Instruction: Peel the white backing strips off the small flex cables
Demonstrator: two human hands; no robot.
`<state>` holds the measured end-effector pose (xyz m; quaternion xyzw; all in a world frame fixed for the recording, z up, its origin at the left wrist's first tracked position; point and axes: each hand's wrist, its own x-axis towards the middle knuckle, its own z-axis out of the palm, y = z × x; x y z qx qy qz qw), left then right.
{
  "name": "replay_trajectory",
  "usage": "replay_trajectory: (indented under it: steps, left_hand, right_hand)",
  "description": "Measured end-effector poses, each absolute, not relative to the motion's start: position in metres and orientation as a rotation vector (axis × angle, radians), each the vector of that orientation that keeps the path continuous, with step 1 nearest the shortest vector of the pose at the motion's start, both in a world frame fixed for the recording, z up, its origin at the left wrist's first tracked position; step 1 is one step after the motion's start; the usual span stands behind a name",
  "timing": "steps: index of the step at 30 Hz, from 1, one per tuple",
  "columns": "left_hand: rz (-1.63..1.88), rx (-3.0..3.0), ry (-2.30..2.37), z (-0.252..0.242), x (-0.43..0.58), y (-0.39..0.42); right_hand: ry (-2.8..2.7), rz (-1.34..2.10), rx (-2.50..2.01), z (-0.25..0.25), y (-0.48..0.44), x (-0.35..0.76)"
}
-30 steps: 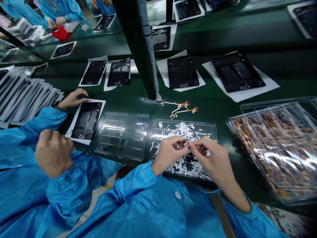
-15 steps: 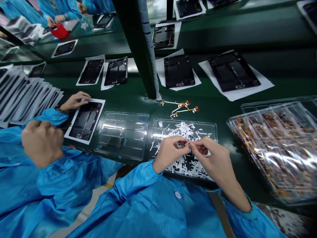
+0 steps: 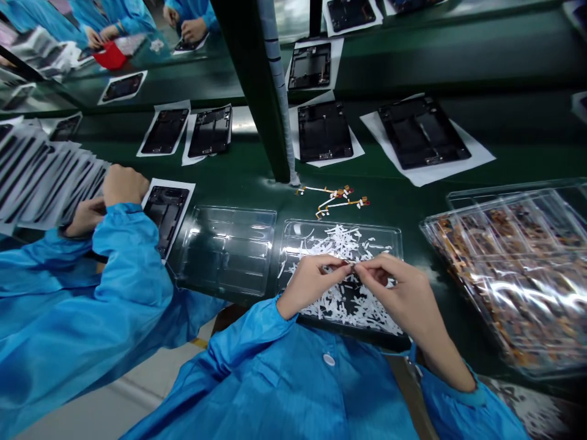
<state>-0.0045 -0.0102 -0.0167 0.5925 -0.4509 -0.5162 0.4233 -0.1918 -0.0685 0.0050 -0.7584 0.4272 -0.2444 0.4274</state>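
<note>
My left hand [image 3: 314, 282] and my right hand [image 3: 398, 293] meet over a clear plastic tray [image 3: 397, 237], both pinching a small flex cable [image 3: 351, 266] between thumb and fingers. The fingers hide most of it. Below them, the tray is strewn with many white paper-like strips [image 3: 337, 241]. Just beyond the tray, several orange-and-white flex cables [image 3: 339, 194] lie on the green bench.
Stacked clear trays of flex cables [image 3: 518, 269] stand at right; an unfilled clear tray [image 3: 224, 250] lies left. Black tablet housings [image 3: 325, 131] rest on white sheets beyond, near a green post [image 3: 257, 91]. A co-worker's hands [image 3: 121, 183] are at left by stacked sheets [image 3: 59, 177].
My hands stay pinched together, with only slight shifts of the fingers. The co-worker's hands have moved to the stacked sheets at left. The housings beyond the bench have slid slightly left.
</note>
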Motion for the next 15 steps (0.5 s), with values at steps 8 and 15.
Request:
replay_trajectory:
  steps: [8, 15]
  left_hand:
    - [-1.481, 1.328, -1.022, -0.014, 0.007, -0.006]
    - [-1.374, 1.351, -0.912, -0.010, 0.000, -0.006]
  right_hand:
    - [1.045, -0.628, -1.658, 0.009, -0.072, -0.203]
    - [0.879, -0.835, -2.481, 0.024, -0.047, -0.192]
